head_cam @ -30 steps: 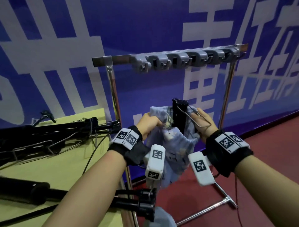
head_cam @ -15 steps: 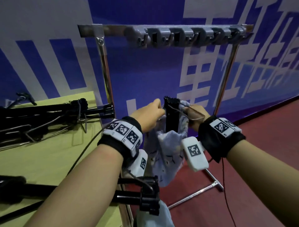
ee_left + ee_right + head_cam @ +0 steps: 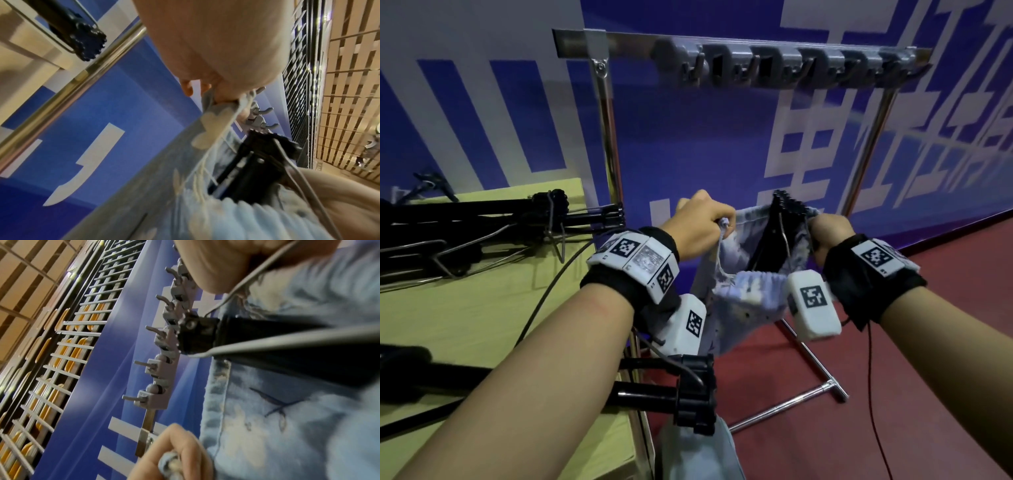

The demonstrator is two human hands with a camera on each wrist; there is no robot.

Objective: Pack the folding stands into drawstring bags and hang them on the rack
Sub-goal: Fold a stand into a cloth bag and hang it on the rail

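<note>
Currently your left hand (image 3: 697, 230) and right hand (image 3: 829, 233) each pinch the drawstring bag (image 3: 739, 294) rim, folding stand (image 3: 777, 236) protruding inside.

pale blue cloud-print drawstring bag (image 3: 743, 291), black folding stand (image 3: 774, 236), blue-and-white wall banner (image 3: 705, 144)

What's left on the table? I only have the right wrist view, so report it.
Observer: Folded stands lie on the table, with one stand overhanging its near edge.
Operator: Now describe the cord.
Observer: Cream cord trails loose from the left hand, which grips the drawstring bag by its rim.
Operator: Report the right hand.
Observer: The right hand grips the opposite rim, so the mouth is held wide open.
</note>
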